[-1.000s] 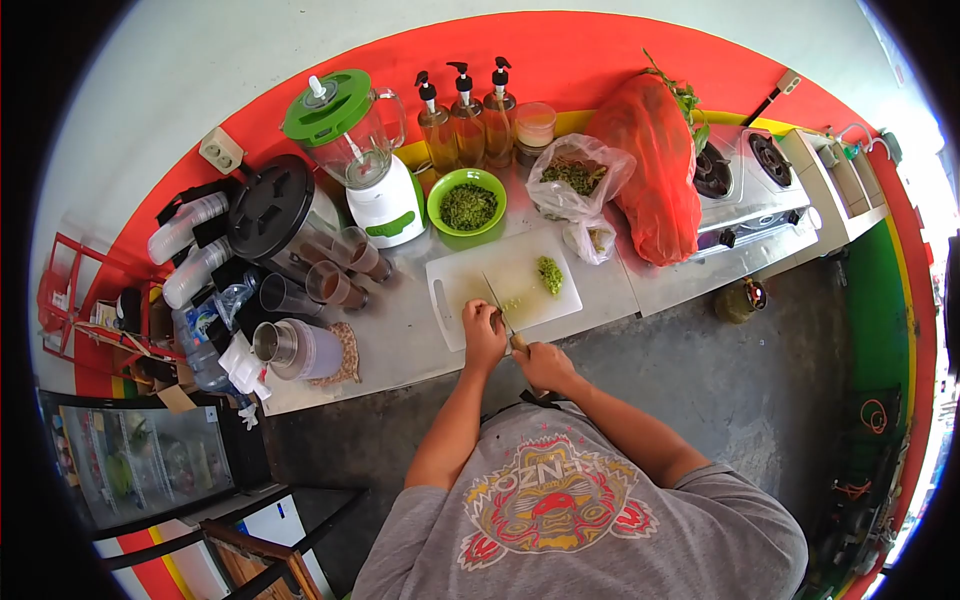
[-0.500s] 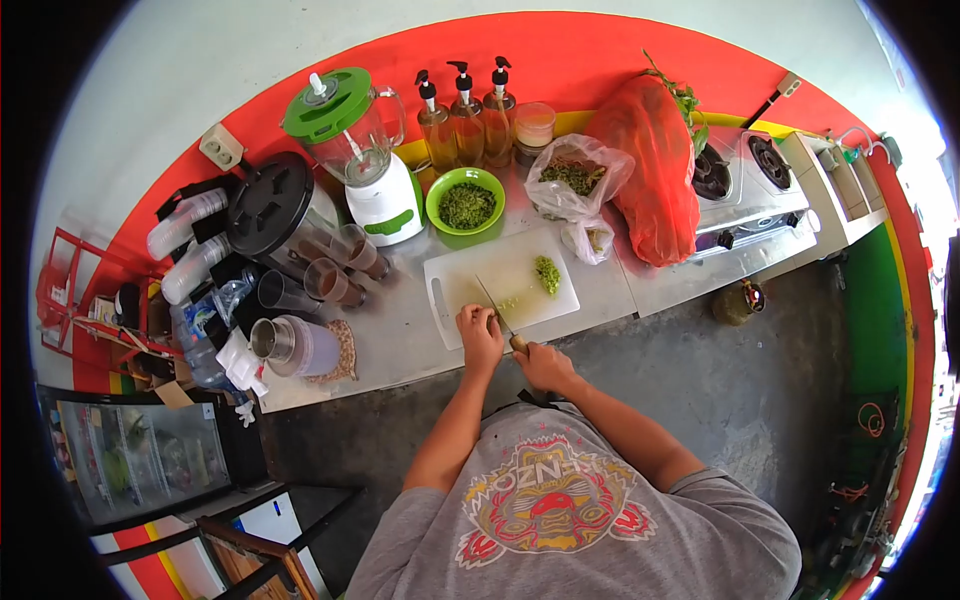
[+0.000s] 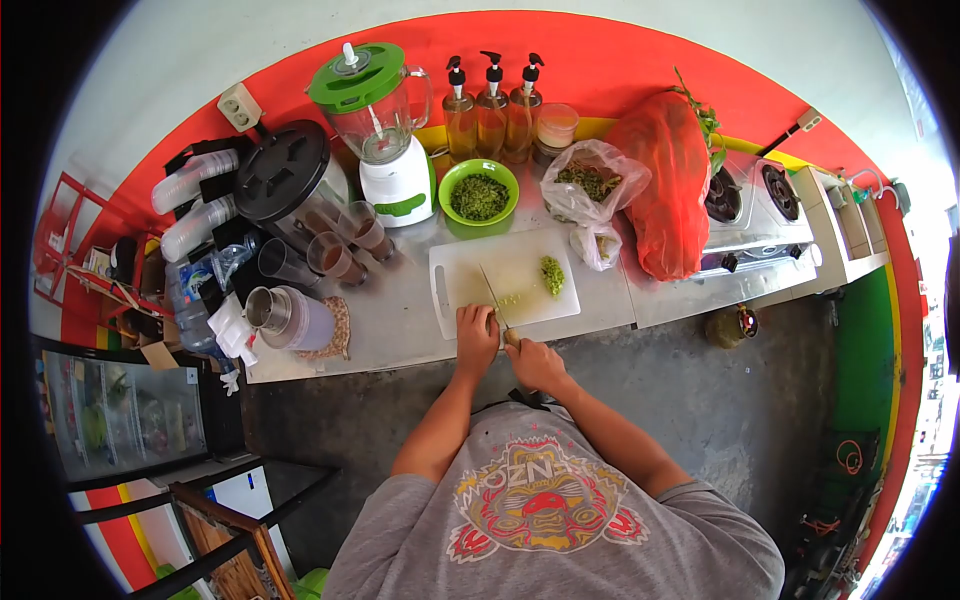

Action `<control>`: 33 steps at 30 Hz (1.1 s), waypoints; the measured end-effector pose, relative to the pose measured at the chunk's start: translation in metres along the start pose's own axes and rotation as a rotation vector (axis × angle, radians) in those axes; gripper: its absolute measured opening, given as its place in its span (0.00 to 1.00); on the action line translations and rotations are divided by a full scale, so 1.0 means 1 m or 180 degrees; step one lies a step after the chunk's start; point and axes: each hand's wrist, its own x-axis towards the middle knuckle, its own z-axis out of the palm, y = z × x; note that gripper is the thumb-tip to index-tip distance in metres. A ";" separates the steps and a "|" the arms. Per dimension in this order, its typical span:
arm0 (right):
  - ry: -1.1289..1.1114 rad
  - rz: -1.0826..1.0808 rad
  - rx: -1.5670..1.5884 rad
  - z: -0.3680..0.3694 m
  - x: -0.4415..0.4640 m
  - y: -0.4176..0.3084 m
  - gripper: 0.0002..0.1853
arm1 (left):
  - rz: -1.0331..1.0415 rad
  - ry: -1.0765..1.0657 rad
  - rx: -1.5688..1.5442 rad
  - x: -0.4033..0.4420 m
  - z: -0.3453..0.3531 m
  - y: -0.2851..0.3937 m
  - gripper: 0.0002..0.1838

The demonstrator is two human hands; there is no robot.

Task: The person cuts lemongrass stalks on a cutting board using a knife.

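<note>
My right hand (image 3: 537, 366) is wrapped round the wooden handle of a knife (image 3: 493, 290), whose blade points away from me over a white cutting board (image 3: 450, 262). Just left of the blade, my left hand (image 3: 477, 335) rests at the board's near edge with fingers bent together. Whatever those fingers hold is hidden. Small pale-green cut pieces (image 3: 510, 299) lie right of the blade. A heap of chopped green vegetable (image 3: 552, 275) sits farther right on the board. Behind the board stands a green bowl (image 3: 510, 205) with chopped greens in it.
A blender (image 3: 397, 182), pump bottles (image 3: 491, 122) and a plastic bag of greens (image 3: 625, 185) line the back. A red bag (image 3: 668, 190) lies beside the gas stove (image 3: 755, 225). Plastic cups (image 3: 328, 262) and a steel-topped jug (image 3: 300, 320) stand at left.
The camera view has shifted slightly, so the counter items appear moved. My hands stay near the board's front edge, the right still on the knife; the left fingers sit slightly lower in view.
</note>
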 end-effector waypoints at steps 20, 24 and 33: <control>-0.0154 0.0062 0.0206 -0.008 0.001 -0.008 0.31 | -0.0024 -0.0097 0.0148 -0.005 -0.011 0.003 0.10; -0.0059 0.0080 0.0238 -0.002 -0.007 -0.005 0.31 | 0.0092 -0.0141 0.0098 -0.003 -0.012 -0.003 0.12; -0.0063 0.0180 0.0267 0.002 -0.005 -0.009 0.31 | -0.0063 -0.0203 -0.0092 -0.002 -0.012 -0.004 0.08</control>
